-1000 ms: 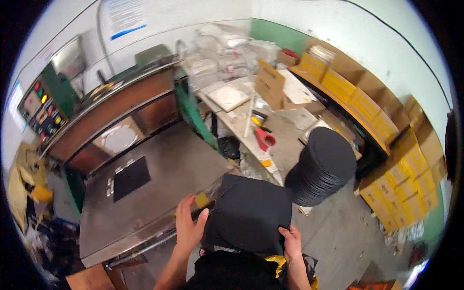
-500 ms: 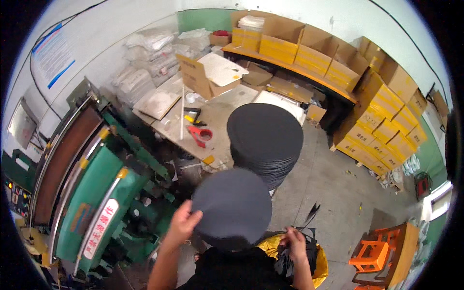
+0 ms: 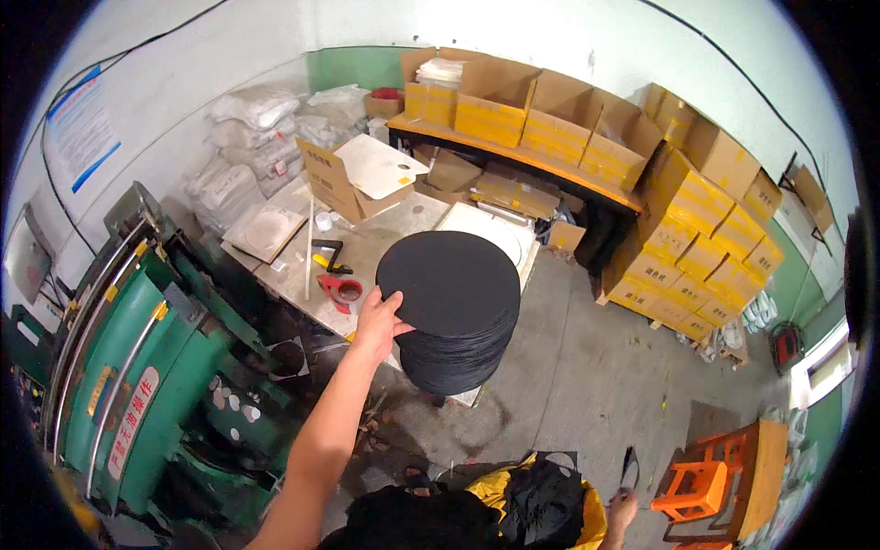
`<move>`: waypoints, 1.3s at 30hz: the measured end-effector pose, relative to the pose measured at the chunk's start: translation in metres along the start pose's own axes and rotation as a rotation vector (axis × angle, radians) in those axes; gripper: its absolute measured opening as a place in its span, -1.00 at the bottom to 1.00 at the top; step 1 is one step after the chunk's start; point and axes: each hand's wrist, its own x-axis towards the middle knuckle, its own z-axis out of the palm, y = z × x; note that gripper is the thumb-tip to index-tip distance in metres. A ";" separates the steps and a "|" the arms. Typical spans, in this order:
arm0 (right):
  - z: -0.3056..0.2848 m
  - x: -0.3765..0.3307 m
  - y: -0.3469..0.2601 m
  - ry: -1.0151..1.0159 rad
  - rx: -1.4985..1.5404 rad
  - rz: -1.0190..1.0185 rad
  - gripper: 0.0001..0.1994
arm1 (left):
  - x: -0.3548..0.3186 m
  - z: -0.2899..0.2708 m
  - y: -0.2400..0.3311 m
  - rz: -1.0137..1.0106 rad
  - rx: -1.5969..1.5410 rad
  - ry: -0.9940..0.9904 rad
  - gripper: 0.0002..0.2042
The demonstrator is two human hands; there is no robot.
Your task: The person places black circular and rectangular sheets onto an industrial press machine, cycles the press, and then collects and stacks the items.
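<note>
My left hand [image 3: 378,323] pinches the near left edge of a thin black round sheet [image 3: 446,280]. This sheet lies over the top of a tall stack of black discs [image 3: 458,357], and I cannot tell whether it rests fully on them. The stack stands at the near right corner of the worktable [image 3: 417,215]. At the lower right, my right hand [image 3: 623,507] is closed around a thin black strip [image 3: 631,469] that sticks up from the fingers. Beside it, a yellow bag [image 3: 594,516] holds black scraps [image 3: 543,504].
A red tape dispenser [image 3: 341,291] and an open carton [image 3: 344,188] sit on the table. At left stands a green machine [image 3: 170,367]. Open boxes [image 3: 495,96] line a shelf behind, and stacked cartons [image 3: 697,247] rise at right. An orange stool [image 3: 692,490] is at the lower right.
My left hand has carried the black round sheet forward from in front of my body to the top of the stack. My right hand has moved right, away from the bag's scraps.
</note>
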 end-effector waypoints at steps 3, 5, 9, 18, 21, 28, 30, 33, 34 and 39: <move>0.049 -0.038 0.014 -0.242 -0.278 0.074 -0.77 | -0.001 0.006 0.005 -0.045 -0.014 0.070 -0.73; 0.108 -0.047 -0.011 -0.681 -0.269 0.107 -0.75 | 0.000 -0.014 0.006 -0.124 -0.126 0.053 -0.63; 0.228 -0.073 -0.113 -1.345 0.054 0.023 -0.70 | -0.017 -0.065 -0.033 0.158 -0.109 -0.437 -0.60; 0.368 -0.130 -0.348 -2.100 0.189 0.093 -0.54 | -0.474 -0.280 -0.022 0.439 0.610 0.949 -0.71; 0.382 -0.138 -0.398 -2.204 0.124 0.232 -0.48 | -0.721 -0.300 -0.017 -0.190 1.536 2.045 -0.86; 0.367 -0.274 -0.434 -1.942 -0.123 -1.116 -0.63 | -1.120 -0.179 -0.069 -0.462 0.469 3.288 -0.61; 0.363 -0.326 -0.438 -1.863 -0.135 -1.357 -0.63 | -1.134 -0.222 -0.067 0.196 -0.154 2.702 -0.62; 0.280 -0.413 -0.447 -2.018 -0.133 -1.152 -0.69 | -1.158 -0.212 -0.096 0.452 -0.260 2.474 -0.66; 0.252 -0.427 -0.450 -2.026 -0.100 -1.199 -0.71 | -1.144 -0.220 -0.090 0.555 -0.199 2.458 -0.71; 0.066 -0.463 -0.517 -2.156 -0.066 -1.354 -0.74 | -1.149 -0.129 -0.184 0.684 0.380 2.344 -0.70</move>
